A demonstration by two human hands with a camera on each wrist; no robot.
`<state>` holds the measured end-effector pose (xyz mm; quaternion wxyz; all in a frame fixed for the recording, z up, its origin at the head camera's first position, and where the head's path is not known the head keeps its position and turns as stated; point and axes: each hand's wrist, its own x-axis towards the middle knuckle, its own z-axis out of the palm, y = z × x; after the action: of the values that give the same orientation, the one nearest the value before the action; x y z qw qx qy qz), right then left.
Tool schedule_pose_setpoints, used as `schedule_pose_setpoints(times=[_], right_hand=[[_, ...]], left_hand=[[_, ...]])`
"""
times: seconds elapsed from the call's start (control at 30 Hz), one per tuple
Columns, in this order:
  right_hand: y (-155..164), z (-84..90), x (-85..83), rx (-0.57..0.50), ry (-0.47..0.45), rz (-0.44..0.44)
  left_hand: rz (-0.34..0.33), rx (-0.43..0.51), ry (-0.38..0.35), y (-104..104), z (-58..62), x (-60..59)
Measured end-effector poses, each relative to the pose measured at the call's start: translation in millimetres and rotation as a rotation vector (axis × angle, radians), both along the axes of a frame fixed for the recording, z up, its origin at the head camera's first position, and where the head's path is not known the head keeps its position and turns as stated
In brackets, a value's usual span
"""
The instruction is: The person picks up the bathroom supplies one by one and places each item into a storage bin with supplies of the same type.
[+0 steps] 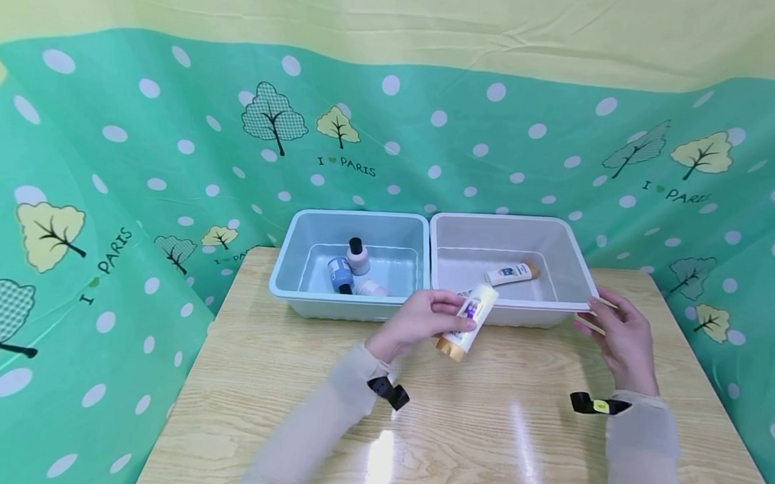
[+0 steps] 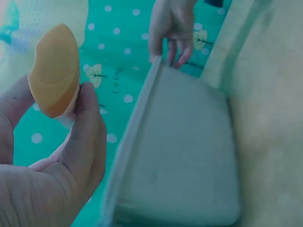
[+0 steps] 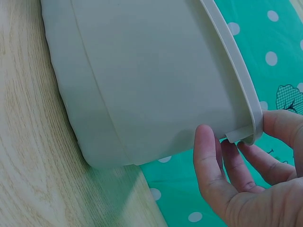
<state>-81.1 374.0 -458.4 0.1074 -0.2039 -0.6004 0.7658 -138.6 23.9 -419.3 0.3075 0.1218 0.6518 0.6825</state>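
A green dotted curtain [image 1: 493, 146] hangs behind the wooden worktop [image 1: 330, 411]. On the worktop two plastic tubs stand side by side, touching: the blue tub [image 1: 284, 267] on the left holds three small bottles [image 1: 356, 256], and the white tub [image 1: 575, 273] on the right holds one white tube [image 1: 512, 274] lying flat. The right hand [image 1: 618, 332] grasps the white tub's near right corner, fingers under its rim and thumb over it. The left hand [image 1: 420, 318] grips a white bottle with an orange cap [image 1: 466, 322], tilted cap-down, at the white tub's front edge; it seems held just above the worktop.
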Motion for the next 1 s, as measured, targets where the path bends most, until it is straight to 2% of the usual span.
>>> schedule_pose_setpoints(times=[0.27,0.57,0.77,1.0], right_hand=[[1.4,-1.7,-0.3,0.004,-0.001,0.004],[3.1,0.2,-2.1,0.021,-0.018,0.01],[5.1,2.7,-0.4,0.002,0.006,0.017],[3.7,1.2,-1.0,-0.03,0.057,0.027]], left_hand=[[0.019,-0.013,0.039,14.5,35.5,-42.8],[-0.001,-0.083,0.1,37.5,66.4,-102.6],[0.019,-0.203,0.104,63.8,72.4,-138.5],[0.092,-0.354,0.18,91.1,65.4,-162.4]])
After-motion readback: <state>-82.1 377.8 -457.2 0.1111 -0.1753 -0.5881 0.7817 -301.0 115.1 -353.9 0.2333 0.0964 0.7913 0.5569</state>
